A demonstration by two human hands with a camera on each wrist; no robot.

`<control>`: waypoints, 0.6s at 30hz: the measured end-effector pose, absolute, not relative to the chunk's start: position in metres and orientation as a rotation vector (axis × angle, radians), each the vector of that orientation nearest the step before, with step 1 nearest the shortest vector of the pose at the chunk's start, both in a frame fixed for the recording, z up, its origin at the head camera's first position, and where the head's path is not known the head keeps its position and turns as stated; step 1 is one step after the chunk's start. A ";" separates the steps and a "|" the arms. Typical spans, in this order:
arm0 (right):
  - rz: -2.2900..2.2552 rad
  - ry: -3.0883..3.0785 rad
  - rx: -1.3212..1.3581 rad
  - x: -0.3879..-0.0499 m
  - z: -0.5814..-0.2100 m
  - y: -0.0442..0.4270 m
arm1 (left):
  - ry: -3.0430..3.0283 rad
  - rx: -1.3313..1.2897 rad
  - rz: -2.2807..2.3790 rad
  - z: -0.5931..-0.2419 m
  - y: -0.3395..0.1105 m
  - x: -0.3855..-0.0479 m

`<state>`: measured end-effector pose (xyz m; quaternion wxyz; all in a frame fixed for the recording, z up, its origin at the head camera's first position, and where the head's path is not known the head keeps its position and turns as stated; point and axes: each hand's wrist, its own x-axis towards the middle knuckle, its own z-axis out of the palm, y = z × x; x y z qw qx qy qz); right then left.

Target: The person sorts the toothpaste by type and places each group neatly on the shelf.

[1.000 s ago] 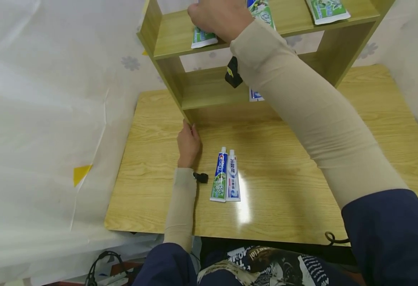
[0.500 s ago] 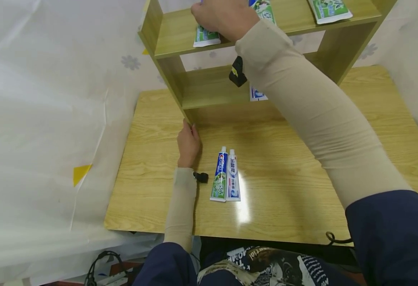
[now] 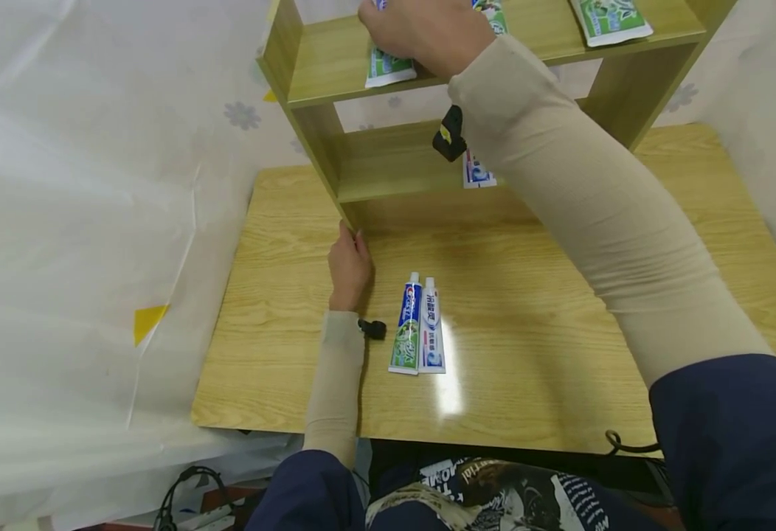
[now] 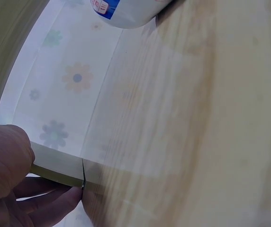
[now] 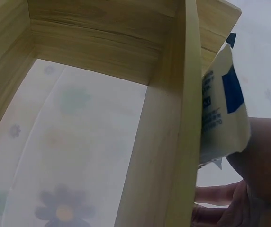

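My right hand (image 3: pixel 421 29) reaches up to the left part of the upper shelf and grips a green-and-white toothpaste tube (image 3: pixel 391 70). Its flat end juts toward the shelf's front edge; the hand covers the rest. In the right wrist view this tube (image 5: pixel 223 109) lies against the board, with fingers (image 5: pixel 216 194) below it. Low at the left, my left hand (image 3: pixel 350 269) holds the bottom corner of the wooden shelf unit (image 3: pixel 282 55). The left wrist view has thumb and fingers either side of its thin edge (image 4: pixel 55 177).
Two toothpaste tubes, one blue-green (image 3: pixel 406 328) and one white (image 3: pixel 431 330), lie side by side on the table (image 3: pixel 527 346). More tubes rest on the upper shelf, one mid-shelf (image 3: pixel 492 16) and one right (image 3: pixel 612 21). A white-blue tube (image 3: pixel 477 171) lies on the lower shelf.
My right hand has shifted slightly to the right along the upper shelf, and the toothpaste tube under it has moved the same way. The left hand stays at the corner.
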<state>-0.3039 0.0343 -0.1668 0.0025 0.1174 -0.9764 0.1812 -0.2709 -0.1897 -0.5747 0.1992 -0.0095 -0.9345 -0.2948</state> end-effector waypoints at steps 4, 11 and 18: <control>0.623 -2.959 0.400 -0.295 -0.162 0.042 | -2.629 -0.056 -0.824 -0.584 -0.192 -0.276; 0.623 -2.658 0.462 -0.271 -0.168 0.059 | -2.642 -0.057 -0.819 -0.581 -0.191 -0.278; 0.636 -2.492 0.539 -0.255 -0.188 0.068 | -2.639 -0.050 -0.832 -0.579 -0.193 -0.279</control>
